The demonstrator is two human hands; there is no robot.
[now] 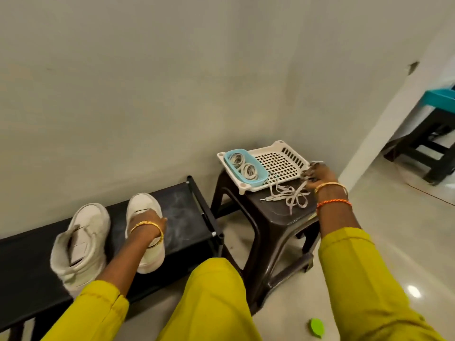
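Note:
Two white sneakers stand on a low black shelf (187,207). My left hand (147,223) grips the right-hand sneaker (144,205) over its opening. The other sneaker (81,242) stands free to its left. On a dark brown plastic stool (270,227) sits a white perforated tray (278,163), and inside it a small blue basket (246,168) with coiled white laces. A loose grey shoelace (288,195) lies tangled on the stool in front of the tray. My right hand (317,174) rests at the tray's right corner with curled fingers pinching the lace's end.
A pale wall runs close behind the shelf and stool. At the far right stands another dark stool (428,143) with a teal top. A small green object (316,327) lies on the glossy floor. My yellow-clad knee (211,291) sits between shelf and stool.

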